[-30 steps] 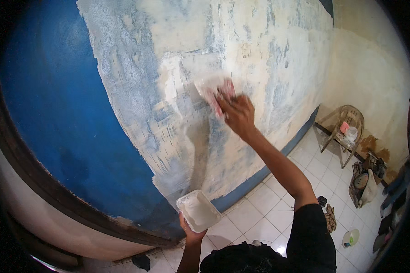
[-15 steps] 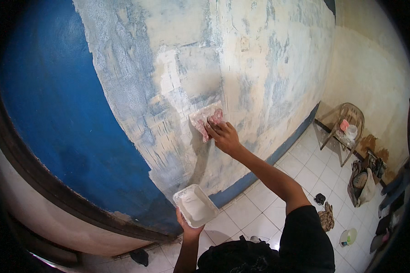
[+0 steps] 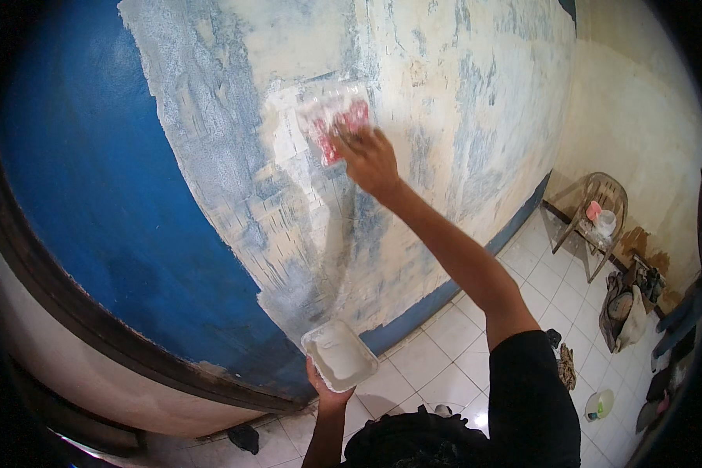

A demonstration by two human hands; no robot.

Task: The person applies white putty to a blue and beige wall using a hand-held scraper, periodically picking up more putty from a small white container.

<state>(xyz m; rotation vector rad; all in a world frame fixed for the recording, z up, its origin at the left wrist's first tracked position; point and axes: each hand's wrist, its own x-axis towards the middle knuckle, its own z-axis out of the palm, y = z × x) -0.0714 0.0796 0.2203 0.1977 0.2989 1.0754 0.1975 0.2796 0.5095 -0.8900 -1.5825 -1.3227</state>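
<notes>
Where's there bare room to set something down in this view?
Bare floor tiles show between the white tray, the blue skirting strip and the black right sleeve; another patch lies between the right forearm and the chair. It is crowded on the chair seat, with its containers, and around the bundle near it.

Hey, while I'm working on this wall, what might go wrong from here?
The white tray of white paste is held by the left grip alone, so a tilt could spill it, perhaps onto the tiled floor. The red-and-white scraper in the right grip is at the patchy wall; uneven pressure might leave ridges. The dark crumpled item on the floor might trip someone stepping there.
</notes>
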